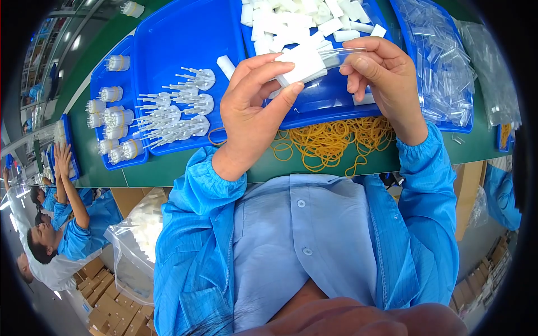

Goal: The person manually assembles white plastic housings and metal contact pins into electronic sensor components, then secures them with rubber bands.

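Observation:
Between the thumb and fingers of my left hand (252, 95) is a smooth white piece (301, 63), tilted, its exact kind unclear. My right hand (384, 70) pinches a thin clear plastic tube (343, 51), whose left end meets the white piece; whether it goes inside I cannot tell. Both hands are above the near part of a blue tray (314, 106), which holds a pile of white foam-like pieces (280, 25) at its far side. One white cylinder (226, 66) lies just left of my left fingers. Yellow rubber bands (330, 143) are heaped below, between my wrists.
A blue tray (185, 33) on the left holds white discs with long pins (196, 103). Beside it, a narrow tray holds banded white bundles (115, 117). Clear tubes (443, 67) fill the right tray, next to a plastic bag (487, 73). A co-worker (73, 224) sits far left.

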Available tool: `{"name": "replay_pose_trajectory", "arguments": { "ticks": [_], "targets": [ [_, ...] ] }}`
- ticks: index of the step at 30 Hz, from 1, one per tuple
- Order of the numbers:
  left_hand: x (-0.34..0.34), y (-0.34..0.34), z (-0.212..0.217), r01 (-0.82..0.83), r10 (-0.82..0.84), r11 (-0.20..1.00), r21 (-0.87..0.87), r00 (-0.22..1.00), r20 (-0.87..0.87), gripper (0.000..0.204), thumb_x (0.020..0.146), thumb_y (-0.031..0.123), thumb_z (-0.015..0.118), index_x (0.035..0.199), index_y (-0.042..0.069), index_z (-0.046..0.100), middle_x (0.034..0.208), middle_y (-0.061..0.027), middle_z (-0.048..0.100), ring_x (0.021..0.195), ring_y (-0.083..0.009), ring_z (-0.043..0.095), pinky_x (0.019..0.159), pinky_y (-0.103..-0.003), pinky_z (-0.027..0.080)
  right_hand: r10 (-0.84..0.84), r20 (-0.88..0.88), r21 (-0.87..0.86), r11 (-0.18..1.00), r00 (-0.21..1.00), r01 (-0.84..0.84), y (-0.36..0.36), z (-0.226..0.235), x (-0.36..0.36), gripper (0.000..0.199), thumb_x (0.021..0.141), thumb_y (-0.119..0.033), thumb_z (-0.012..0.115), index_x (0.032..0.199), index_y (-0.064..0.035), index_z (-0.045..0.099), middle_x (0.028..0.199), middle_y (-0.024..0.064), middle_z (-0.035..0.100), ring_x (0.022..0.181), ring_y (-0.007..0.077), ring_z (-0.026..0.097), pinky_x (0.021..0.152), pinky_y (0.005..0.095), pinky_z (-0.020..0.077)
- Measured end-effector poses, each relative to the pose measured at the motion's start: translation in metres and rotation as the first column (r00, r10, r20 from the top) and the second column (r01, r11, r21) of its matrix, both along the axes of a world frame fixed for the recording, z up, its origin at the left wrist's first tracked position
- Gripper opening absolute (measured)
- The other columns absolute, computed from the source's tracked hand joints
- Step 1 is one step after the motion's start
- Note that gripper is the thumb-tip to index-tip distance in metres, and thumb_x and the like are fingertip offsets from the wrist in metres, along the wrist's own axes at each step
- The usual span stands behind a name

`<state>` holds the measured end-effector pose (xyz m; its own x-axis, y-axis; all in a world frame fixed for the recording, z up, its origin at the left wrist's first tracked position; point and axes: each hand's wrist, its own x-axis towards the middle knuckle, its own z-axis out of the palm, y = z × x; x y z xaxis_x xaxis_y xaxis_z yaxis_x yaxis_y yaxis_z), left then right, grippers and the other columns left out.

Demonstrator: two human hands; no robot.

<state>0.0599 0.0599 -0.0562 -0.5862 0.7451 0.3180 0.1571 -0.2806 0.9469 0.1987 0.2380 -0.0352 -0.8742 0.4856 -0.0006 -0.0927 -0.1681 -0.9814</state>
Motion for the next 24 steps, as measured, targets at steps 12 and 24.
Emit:
{"name": "replay_pose_trajectory", "arguments": {
  "ticks": [12, 24],
  "targets": [
    [0.0014, -0.0017, 0.0036, -0.018, 0.016, 0.998, -0.061, 1.000, -0.025, 0.029, 0.080, -0.006, 0.068, 0.108, 0.000, 0.064, 0.117, -0.0109, 0.050, 0.107, -0.0216, 0.058, 0.091, -0.033, 0.054, 0.004, -0.034, 0.120, 0.993, 0.999, 0.001, 0.0006, -0.0005, 0.0006, 0.025, 0.090, -0.010, 0.062, 0.113, -0.0007, 0.062, 0.085, 0.0120, 0.068, 0.067, 0.0115, 0.064, 0.056, 0.0211, 0.0515],
    [0.0010, -0.0020, 0.0008, -0.040, 0.032, 0.996, -0.085, 0.995, -0.098, 0.031, 0.078, -0.003, 0.071, 0.108, 0.004, 0.066, 0.116, -0.0109, 0.052, 0.103, -0.0189, 0.058, 0.084, -0.029, 0.054, 0.011, -0.012, 0.104, 0.994, 1.000, -0.010, 0.0013, -0.0017, 0.0006, 0.026, 0.092, -0.013, 0.059, 0.115, -0.0010, 0.063, 0.083, 0.0093, 0.067, 0.063, 0.0095, 0.061, 0.057, 0.0208, 0.0508]
  ]
}}
